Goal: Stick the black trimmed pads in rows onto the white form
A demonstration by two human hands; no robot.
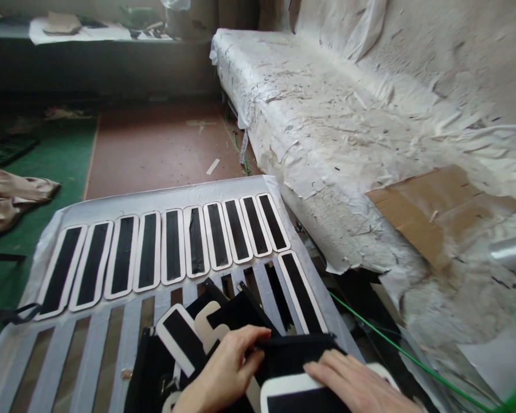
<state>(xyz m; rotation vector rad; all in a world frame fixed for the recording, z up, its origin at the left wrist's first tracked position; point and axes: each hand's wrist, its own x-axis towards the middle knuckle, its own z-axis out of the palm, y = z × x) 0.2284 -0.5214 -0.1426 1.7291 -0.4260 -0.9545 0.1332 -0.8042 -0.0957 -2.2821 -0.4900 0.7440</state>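
Red-brown flooring [155,143] and green flooring [71,155] lie beyond a counter [107,207] spread with a pale sheet, while a long platform [279,92] draped in stained white cloth runs back along the right. A sheet of cardboard [421,206] rests on that cloth, and a green hose [382,338] passes beside the counter.

Across the counter's far part stand ten white-bordered panels [173,246] in one row, each with a dark strip along its middle. Their long axes run away from the person, the leftmost with far ends tipped right, the rightmost with far ends tipped left. One single panel [301,292] lies nearer, at the right edge, its far end also leaning left.

At the near edge is a pile of dark pieces [148,367], with a slanted panel [178,338] pointing to the upper left. The left hand [227,367] has its grip pinched on the left corner of a black piece [288,355], whose upper edge runs left to right. The right hand [348,381] lies over a rounded white-edged panel [288,385] just below it; I cannot tell whether that grip is clenched. This panel's visible edge runs sideways; the frame cuts off the rest.
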